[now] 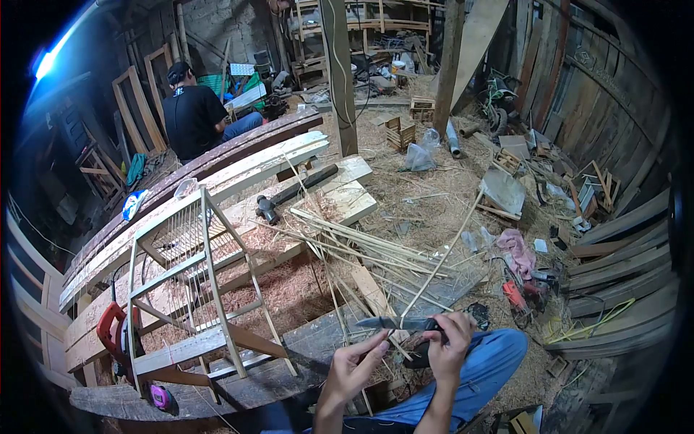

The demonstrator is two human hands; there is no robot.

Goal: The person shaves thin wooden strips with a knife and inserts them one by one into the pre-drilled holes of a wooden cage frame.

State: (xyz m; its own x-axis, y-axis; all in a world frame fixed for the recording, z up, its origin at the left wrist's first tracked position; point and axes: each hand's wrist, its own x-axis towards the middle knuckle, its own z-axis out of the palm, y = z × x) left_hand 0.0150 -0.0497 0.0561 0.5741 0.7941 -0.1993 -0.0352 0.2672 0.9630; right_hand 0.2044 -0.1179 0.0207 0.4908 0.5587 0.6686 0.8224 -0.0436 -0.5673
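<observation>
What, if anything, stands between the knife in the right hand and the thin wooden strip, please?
Nothing visible: the knife in the right hand crosses the thin wooden strip in this view, close to the left hand.

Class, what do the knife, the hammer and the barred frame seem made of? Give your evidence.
Knife: smooth grey blade, probably steel, judging by its dull sheen; dark handle, material unclear.
Hammer: dark head, likely metal by its slight shine; dark handle, perhaps wood.
Barred frame: wood, apparently unpainted, given its pale, natural colour.

Dark-bladed knife (406,324), near-level, tip leftward, across slanting pale strip (442,262).
</observation>
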